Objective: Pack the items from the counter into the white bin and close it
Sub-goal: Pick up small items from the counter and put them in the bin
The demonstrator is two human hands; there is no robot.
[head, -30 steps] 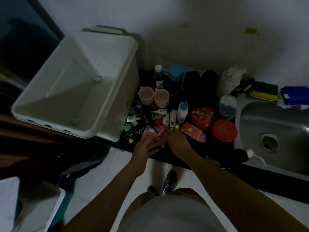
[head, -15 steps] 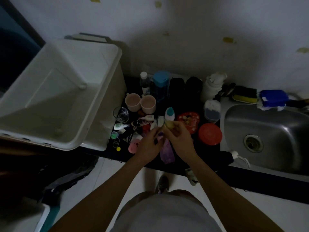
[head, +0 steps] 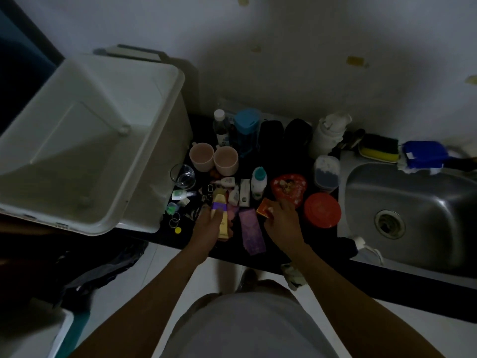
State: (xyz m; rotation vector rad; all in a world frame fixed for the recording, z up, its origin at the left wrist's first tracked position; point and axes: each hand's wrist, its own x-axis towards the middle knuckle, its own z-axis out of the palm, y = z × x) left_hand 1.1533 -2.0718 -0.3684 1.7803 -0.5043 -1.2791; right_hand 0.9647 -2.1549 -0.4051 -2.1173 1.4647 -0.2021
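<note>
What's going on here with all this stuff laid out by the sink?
A person is packing a crowded counter into the open white bin on the left. The left hand holds a cream tube with a purple band, and the right hand pinches a small red box. Nothing shows inside the bin yet; cups and bottles wait on the counter.

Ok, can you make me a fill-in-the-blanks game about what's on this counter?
1. The left hand holds a cream plastic tube with a ____ band, while the right hand grips a small red cardboard box.
2. ____ pink cups stand beside the clear glass.
3. The big white plastic bin is ____ inside.

Missing words: purple, two, empty.
</note>
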